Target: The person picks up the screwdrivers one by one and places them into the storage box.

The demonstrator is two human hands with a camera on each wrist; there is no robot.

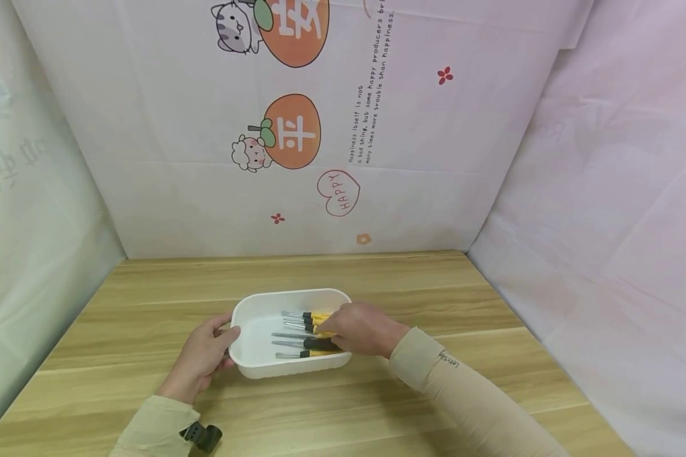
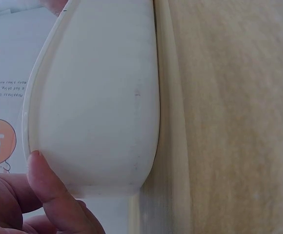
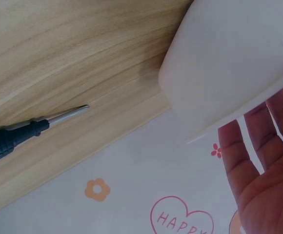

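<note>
- My left hand rests against the left end of the white tub, thumb at its rim and fingers relaxed against its wall, steadying it on the table.
- My right hand reaches into the tub's right end over the yellow-and-black screwdrivers; I cannot tell whether its fingers have closed on a handle.
- To do this well, I judge I should keep the tub pinned with the left hand and take one handle only, lifting it clear of the others without dragging the tips.
- The left wrist view shows only my thumb on the tub's outer wall.
- The right wrist view adds a screwdriver tip with its black grip, and my fingers spread apart.
</note>
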